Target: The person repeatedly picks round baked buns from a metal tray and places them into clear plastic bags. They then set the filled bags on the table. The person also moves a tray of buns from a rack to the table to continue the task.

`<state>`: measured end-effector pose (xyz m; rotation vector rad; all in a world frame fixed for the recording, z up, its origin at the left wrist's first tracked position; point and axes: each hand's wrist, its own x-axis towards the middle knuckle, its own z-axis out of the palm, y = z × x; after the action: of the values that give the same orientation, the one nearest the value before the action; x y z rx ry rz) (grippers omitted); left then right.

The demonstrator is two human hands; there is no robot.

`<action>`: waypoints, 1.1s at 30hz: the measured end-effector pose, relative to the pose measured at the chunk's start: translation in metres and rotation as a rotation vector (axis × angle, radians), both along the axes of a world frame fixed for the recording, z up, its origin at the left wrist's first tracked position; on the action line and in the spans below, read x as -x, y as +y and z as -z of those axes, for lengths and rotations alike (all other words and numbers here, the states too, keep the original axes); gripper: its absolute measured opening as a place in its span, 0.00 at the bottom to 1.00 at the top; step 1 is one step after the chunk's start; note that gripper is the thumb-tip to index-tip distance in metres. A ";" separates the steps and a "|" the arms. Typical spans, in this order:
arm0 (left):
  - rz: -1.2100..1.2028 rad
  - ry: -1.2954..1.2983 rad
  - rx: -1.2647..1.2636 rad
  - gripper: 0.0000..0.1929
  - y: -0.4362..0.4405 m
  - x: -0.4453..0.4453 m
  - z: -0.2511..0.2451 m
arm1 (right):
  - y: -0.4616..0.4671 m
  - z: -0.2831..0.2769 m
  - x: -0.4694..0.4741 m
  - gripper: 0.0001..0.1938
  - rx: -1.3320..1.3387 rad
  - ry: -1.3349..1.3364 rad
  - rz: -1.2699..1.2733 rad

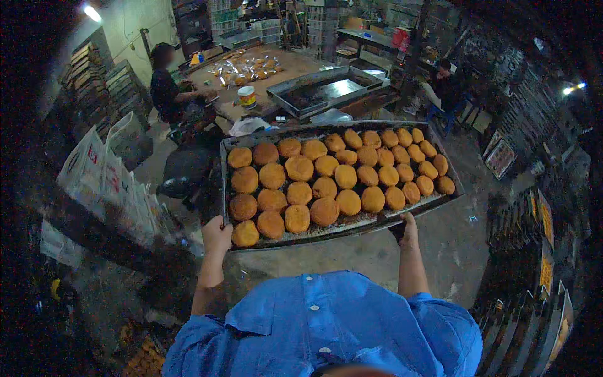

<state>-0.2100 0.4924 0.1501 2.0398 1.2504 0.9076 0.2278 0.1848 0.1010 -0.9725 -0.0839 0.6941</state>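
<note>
A dark metal baking tray [339,232] with round browned buns [299,168] in rows is held up in front of my blue shirt. My left hand [218,234] grips its near left corner, thumb at the rim. My right hand [406,230] holds the near edge toward the right, its fingers partly hidden beneath the tray. The tray's right end sits a little higher in the picture than its left. Bare tray bottom shows along the near right edge.
Beyond is a worktable [221,101] with bagged baked goods [245,68], a white and yellow tub [246,96] and a large empty metal tray [330,89]. One person [172,89] sits at its left, another [443,87] sits at far right. Tray racks [523,325] stand lower right, stacked sacks [113,188] left.
</note>
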 end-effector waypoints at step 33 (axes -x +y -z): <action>-0.143 0.300 -0.229 0.12 -0.098 -0.066 0.004 | -0.003 0.006 -0.130 0.22 0.359 0.061 -0.361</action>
<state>-0.1443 0.3943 0.1463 2.3582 1.5281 0.8645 0.3575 0.1816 0.0952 -1.2952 -0.0837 1.0958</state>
